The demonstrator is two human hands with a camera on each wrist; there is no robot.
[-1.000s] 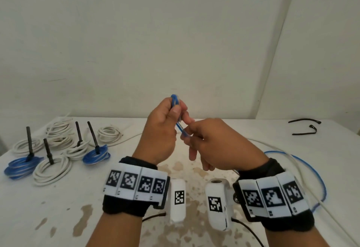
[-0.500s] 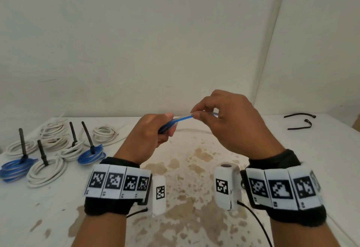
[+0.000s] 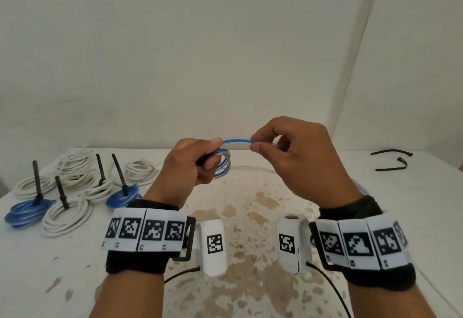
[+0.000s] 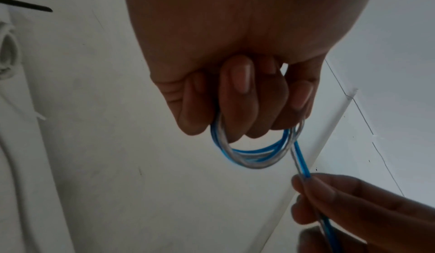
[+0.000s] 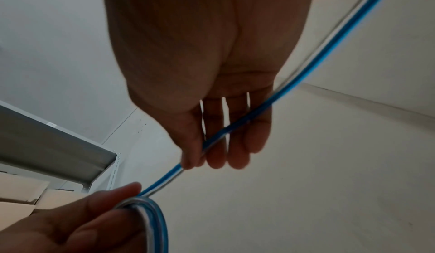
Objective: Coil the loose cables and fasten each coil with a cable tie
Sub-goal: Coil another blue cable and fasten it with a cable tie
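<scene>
Glossy translucent blue cable

The head view is evenly and softly lit; no hard shadows are cast on the white table, and no glare is seen. Straight lines are bowed toward the frame edges by the wide lens. Slight motion blur is shown at the right hand and its wristband. The wrist views are dimmer: the left hand and the right palm are rendered as dark, underexposed masses against pale walls. The blue cable is smeared by blur near the upper corner, and fine detail is softened throughout.
</scene>
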